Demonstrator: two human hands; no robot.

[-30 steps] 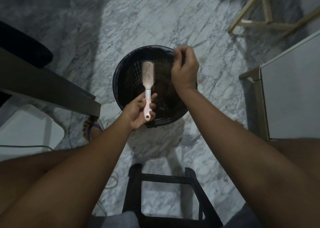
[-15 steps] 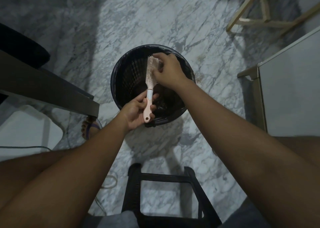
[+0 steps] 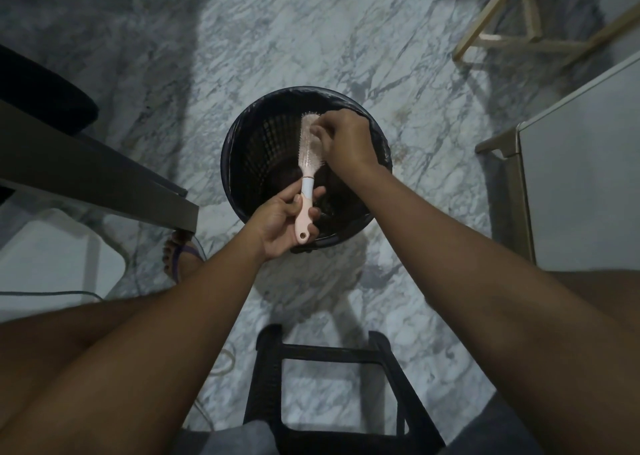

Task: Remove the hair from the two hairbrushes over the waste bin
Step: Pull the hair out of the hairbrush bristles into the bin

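Gripping its pink plastic handle, the left hand (image 3: 280, 226) held a slim hairbrush (image 3: 309, 148) over the black lattice waste bin (image 3: 256, 153); the right hand (image 3: 348, 139) pinched its bristles.

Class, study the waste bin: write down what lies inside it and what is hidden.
Inside the waste bin: mesh wall and a dark clump at the bottom, likely hair. The hairbrush, left hand and right hand above cover the rest.

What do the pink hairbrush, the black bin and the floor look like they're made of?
Pink-and-white hairbrush: probably plastic, smooth moulded handle with a hole. Round black waste bin: probably plastic, its wall a moulded lattice of holes. White floor: polished marble or marble-look tile, grey veining.
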